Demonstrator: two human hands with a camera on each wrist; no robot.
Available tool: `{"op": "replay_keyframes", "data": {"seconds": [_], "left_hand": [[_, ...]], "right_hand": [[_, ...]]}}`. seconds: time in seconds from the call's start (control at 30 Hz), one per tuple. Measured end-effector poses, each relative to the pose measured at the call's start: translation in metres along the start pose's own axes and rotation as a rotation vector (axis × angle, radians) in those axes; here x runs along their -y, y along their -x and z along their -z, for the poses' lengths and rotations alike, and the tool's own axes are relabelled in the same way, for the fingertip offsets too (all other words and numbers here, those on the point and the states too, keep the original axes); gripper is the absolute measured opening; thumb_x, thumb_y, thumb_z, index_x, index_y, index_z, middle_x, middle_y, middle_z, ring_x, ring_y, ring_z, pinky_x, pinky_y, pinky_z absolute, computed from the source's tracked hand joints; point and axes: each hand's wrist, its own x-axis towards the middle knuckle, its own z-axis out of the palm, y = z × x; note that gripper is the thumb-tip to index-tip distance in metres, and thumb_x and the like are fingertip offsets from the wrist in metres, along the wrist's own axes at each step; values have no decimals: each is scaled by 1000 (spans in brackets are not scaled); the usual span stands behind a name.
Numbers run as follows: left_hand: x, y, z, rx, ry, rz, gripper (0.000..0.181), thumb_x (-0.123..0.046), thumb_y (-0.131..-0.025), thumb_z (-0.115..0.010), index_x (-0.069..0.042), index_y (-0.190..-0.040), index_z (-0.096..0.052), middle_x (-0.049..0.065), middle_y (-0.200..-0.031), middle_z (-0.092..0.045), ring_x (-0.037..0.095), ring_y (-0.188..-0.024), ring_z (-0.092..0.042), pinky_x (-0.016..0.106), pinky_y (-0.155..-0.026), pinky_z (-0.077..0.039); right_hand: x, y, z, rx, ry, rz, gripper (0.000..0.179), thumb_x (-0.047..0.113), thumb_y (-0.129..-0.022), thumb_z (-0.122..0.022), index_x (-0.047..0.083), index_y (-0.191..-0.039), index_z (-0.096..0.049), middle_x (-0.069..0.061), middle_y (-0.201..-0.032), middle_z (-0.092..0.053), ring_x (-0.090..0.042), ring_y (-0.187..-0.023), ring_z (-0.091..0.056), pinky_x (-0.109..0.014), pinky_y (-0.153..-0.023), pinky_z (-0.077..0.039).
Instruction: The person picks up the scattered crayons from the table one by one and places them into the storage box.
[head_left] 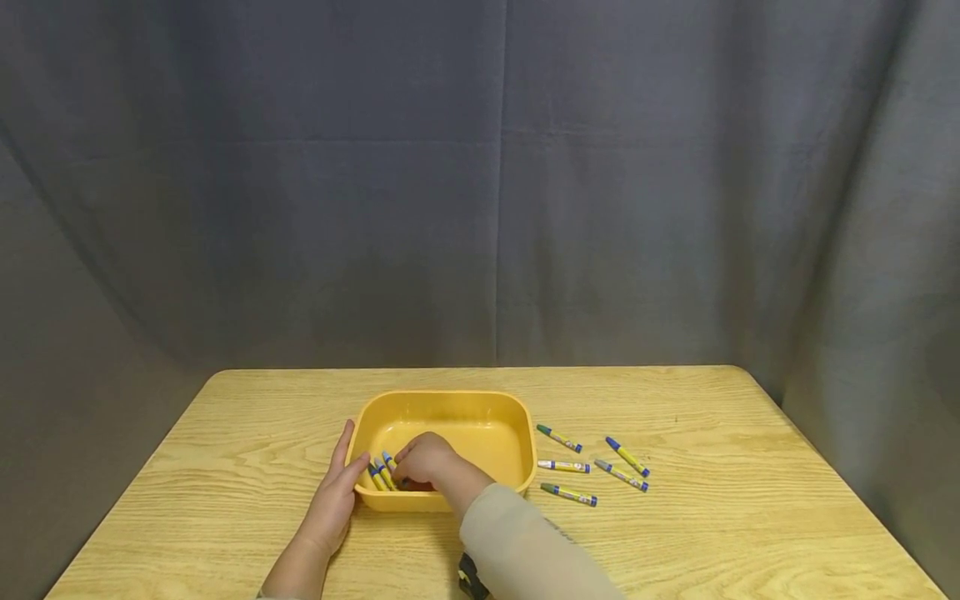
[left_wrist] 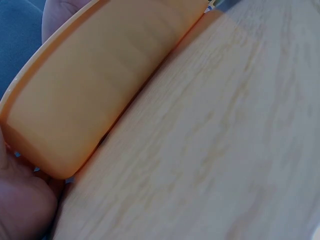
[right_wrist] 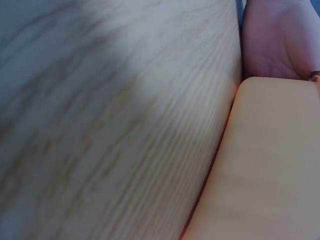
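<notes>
A yellow plastic basin sits on the wooden table. My left hand rests against its left end, fingers extended along the outside and thumb at the rim. Over the near wall, my right hand reaches into the basin, fingertips bent down among the crayons at its left end. Yellow-wrapped crayons with blue bands lie side by side there; the fingers pinch one crayon, its lower part covered by the hand. In the left wrist view the basin's outer wall stands close by the hand.
Right of the basin, several loose crayons lie on the table, among them a green-tipped crayon, a white-tipped crayon and a blue-tipped crayon. A grey curtain hangs behind the table and along its sides.
</notes>
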Motion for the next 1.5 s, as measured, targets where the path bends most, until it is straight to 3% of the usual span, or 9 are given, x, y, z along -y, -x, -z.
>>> {"op": "replay_keyframes", "data": {"seconds": [0.1, 0.43, 0.7, 0.97, 1.2, 1.5], "left_hand": [[0, 1, 0, 2, 2, -1, 70, -33, -106, -33, -28, -157, 15, 13, -166, 6, 37, -152, -9, 49, -121, -19], [2, 1, -1, -17, -9, 4, 69, -33, -106, -34, -29, -157, 13, 11, -166, 6, 36, -153, -2, 50, -123, -13], [2, 0, -1, -16, -1, 1, 69, -32, -107, -34, -29, -157, 13, 12, -166, 7, 37, -153, -2, 53, -123, -12], [0, 0, 0, -16, -15, -5, 68, -32, -107, -32, -28, -157, 13, 11, -166, 8, 39, -153, 1, 57, -122, -10], [0, -2, 0, -19, -19, -1, 68, -32, -107, -32, -27, -157, 13, 9, -167, 6, 37, -153, 4, 58, -123, -5], [2, -2, -1, -14, -15, -1, 68, -32, -107, -32, -28, -157, 14, 10, -166, 6, 38, -153, 5, 59, -122, -4]], "right_hand": [[0, 2, 0, 3, 18, -3, 13, 6, -78, -78, 6, -90, -74, 0, -80, -67, -10, -67, -60, -20, -58, -52], [0, 4, 2, 3, 127, 16, 12, 12, -78, -80, 8, -82, -70, 0, -78, -65, -12, -69, -58, -24, -62, -53], [-3, 2, 10, 31, -2, -7, 13, 13, -81, -77, 6, -91, -72, -2, -75, -63, -10, -60, -52, -20, -55, -47], [-10, 1, 45, 115, -105, 50, 26, 10, -85, -73, 1, -109, -67, -3, -76, -59, -12, -62, -53, -27, -64, -56], [-18, 6, 74, 180, -136, 75, 35, 12, -89, -69, -2, -121, -62, -10, -99, -65, -23, -85, -65, -38, -80, -61], [-36, 16, 128, 147, -156, 98, 40, 14, -92, -66, -1, -129, -59, -16, -122, -66, -28, -101, -67, -41, -87, -59]]}}
